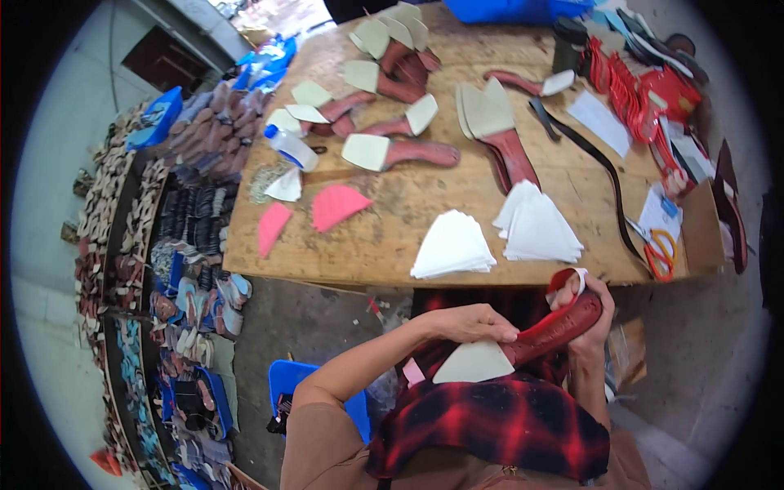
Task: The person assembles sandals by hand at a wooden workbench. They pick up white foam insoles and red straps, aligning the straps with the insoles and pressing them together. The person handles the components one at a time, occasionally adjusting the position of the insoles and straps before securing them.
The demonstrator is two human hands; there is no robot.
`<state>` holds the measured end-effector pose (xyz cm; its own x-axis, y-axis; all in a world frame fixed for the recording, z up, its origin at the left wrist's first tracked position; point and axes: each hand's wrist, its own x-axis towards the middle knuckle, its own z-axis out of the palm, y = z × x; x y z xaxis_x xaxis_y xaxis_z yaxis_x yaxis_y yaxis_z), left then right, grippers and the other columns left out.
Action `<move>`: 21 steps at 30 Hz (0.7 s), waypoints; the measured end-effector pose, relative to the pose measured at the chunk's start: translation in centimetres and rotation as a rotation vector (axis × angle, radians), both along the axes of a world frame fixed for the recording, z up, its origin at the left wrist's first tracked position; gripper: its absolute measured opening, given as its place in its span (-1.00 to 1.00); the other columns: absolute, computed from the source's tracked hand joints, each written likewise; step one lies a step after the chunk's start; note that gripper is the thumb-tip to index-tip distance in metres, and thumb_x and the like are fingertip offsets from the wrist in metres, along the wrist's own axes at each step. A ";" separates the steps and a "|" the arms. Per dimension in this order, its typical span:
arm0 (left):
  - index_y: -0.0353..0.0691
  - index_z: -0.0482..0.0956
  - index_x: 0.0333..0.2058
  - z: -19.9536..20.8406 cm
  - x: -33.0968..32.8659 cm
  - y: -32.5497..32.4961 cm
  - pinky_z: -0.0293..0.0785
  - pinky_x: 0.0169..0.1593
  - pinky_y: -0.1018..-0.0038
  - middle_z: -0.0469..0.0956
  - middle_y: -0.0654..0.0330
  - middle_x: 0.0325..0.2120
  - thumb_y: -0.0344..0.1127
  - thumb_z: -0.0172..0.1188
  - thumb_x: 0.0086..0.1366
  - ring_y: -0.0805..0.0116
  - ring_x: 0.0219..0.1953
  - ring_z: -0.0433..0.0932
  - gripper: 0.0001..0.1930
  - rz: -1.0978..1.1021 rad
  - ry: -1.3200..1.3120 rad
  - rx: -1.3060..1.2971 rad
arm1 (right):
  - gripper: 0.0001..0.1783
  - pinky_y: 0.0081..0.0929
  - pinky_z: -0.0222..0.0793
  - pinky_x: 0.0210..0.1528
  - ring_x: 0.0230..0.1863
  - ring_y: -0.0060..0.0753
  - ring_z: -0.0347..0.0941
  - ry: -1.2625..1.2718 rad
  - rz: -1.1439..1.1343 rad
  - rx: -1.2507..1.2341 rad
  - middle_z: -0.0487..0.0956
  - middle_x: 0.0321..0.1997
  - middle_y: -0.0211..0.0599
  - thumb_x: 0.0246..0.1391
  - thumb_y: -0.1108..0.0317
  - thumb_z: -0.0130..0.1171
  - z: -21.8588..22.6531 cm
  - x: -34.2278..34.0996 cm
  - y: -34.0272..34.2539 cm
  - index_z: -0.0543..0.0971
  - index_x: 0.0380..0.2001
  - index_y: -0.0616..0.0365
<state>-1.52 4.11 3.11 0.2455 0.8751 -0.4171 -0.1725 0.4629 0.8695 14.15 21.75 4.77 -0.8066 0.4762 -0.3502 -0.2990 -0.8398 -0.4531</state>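
Observation:
Over my lap I hold a dark red shoe insole (563, 325) with a cream, fan-shaped toe piece (474, 363) at its left end. My right hand (600, 306) is wrapped round the heel end, where a narrow white edge shows. My left hand (478, 323) is closed at the insole's upper edge, beside the toe piece, its fingertips pressed together there. A small pink scrap (413, 371) lies to the left of the toe piece. On the table edge just ahead are two stacks of white fan-shaped pieces, a left one (454, 245) and a right one (541, 224).
Several red insoles with cream toe pieces (400, 153) lie on the wooden table (376, 245). Pink pieces (339, 207) and a blue-capped bottle (291, 147) are at its left. Orange-handled scissors (660, 251) and a black strap (600, 159) lie right. Shelves of shoe parts (122, 245) stand far left.

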 end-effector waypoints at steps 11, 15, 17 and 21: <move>-0.28 0.63 -0.20 0.6 0.1 -2.5 0.47 -0.26 0.36 0.61 0.07 -0.48 0.02 0.08 0.37 0.25 -0.37 0.60 -0.58 0.034 0.496 0.137 | -0.57 -0.25 0.51 -0.33 -0.53 -0.09 0.51 0.012 0.084 0.131 0.55 -0.59 0.00 0.17 0.16 -0.13 1.3 -0.7 -0.9 0.51 -0.55 0.31; -0.30 0.61 -0.14 -0.5 0.9 -3.9 0.46 -0.23 0.50 0.62 0.24 -0.42 -0.06 0.19 0.32 0.52 -0.33 0.54 -0.62 0.078 0.310 -0.067 | -0.55 -0.25 0.52 -0.32 -0.52 -0.07 0.52 0.042 0.103 0.152 0.55 -0.60 0.03 0.17 0.17 -0.15 1.1 -0.5 -1.2 0.51 -0.57 0.32; -0.32 0.59 -0.10 -0.7 2.3 -5.5 0.46 -0.22 0.55 0.62 0.27 -0.38 -0.12 0.26 0.28 0.58 -0.32 0.53 -0.62 0.247 -0.038 -0.140 | -0.57 -0.25 0.52 -0.32 -0.52 -0.06 0.53 0.029 0.120 0.170 0.55 -0.59 0.03 0.17 0.16 -0.13 1.2 -0.3 -1.2 0.50 -0.53 0.32; -0.34 0.38 0.16 -0.2 0.9 -5.0 0.38 0.13 0.44 0.50 0.03 0.04 -0.12 0.39 0.14 0.30 0.07 0.48 -0.31 0.228 0.371 0.186 | -0.61 -0.31 0.52 -0.26 -0.42 -0.16 0.56 -0.029 0.120 0.195 0.59 -0.44 -0.05 0.25 0.18 -0.10 2.8 -1.1 -1.8 0.53 -0.39 0.31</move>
<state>-0.63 -0.90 2.86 -0.0977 0.9576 -0.2712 0.0864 0.2796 0.9562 13.01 19.97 7.62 -0.8524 0.4384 -0.2848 -0.1866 -0.7641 -0.6176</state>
